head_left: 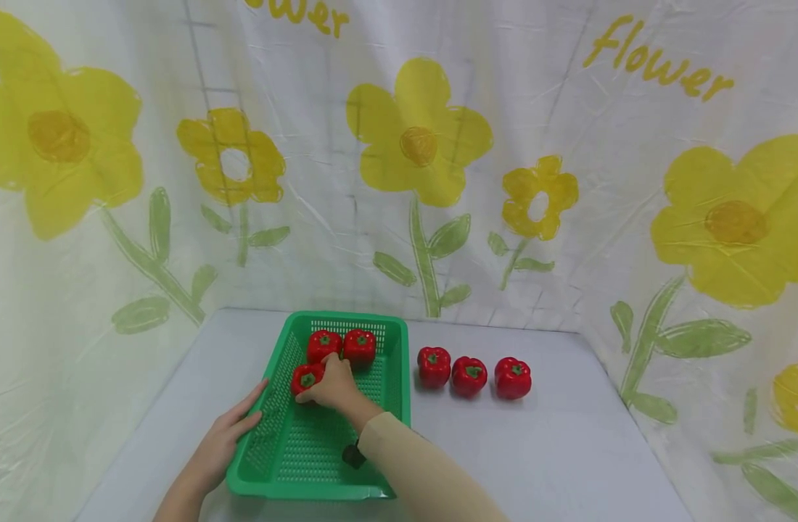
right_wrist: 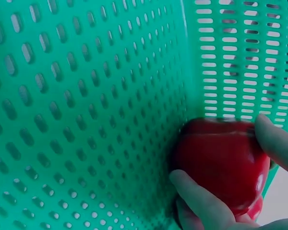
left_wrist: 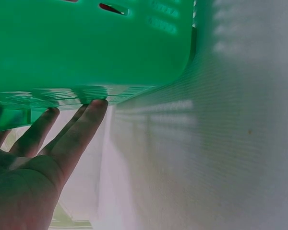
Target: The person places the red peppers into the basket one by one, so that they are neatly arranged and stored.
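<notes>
In the head view my right hand (head_left: pixel 336 386) reaches into the green plastic basket (head_left: pixel 294 473) and grips a red bell pepper (head_left: pixel 305 378) near its left wall. The right wrist view shows thumb and fingers around that bell pepper (right_wrist: pixel 221 163), close to the perforated floor and wall. Two more bell peppers, one on the left (head_left: pixel 323 346) and one on the right (head_left: pixel 360 346), sit at the basket's far end. My left hand (head_left: pixel 219 442) touches the basket's left side with straight fingers; in the left wrist view the fingertips (left_wrist: pixel 98 104) press its outer wall.
Three red bell peppers stand in a row right of the basket: a left one (head_left: pixel 434 367), a middle one (head_left: pixel 469 377) and a right one (head_left: pixel 513 378). The white table (head_left: pixel 543 457) ends at a flower-painted curtain (head_left: pixel 321 254) behind.
</notes>
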A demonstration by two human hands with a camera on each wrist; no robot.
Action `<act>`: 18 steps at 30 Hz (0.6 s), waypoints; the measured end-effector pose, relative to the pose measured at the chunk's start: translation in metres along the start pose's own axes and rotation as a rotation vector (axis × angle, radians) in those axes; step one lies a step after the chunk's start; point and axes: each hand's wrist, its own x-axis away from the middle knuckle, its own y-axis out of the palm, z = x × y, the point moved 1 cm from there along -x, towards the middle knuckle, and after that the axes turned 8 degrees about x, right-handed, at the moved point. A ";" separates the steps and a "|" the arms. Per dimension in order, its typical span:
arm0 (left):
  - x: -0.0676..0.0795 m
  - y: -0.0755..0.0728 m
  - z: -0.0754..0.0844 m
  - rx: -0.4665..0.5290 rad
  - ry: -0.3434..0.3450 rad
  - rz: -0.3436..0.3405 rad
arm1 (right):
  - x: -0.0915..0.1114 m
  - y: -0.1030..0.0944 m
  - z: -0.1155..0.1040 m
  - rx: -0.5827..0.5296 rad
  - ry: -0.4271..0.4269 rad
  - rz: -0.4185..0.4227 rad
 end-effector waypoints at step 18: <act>-0.001 -0.001 0.001 0.007 -0.002 -0.010 | 0.013 -0.026 -0.016 0.052 -0.024 -0.003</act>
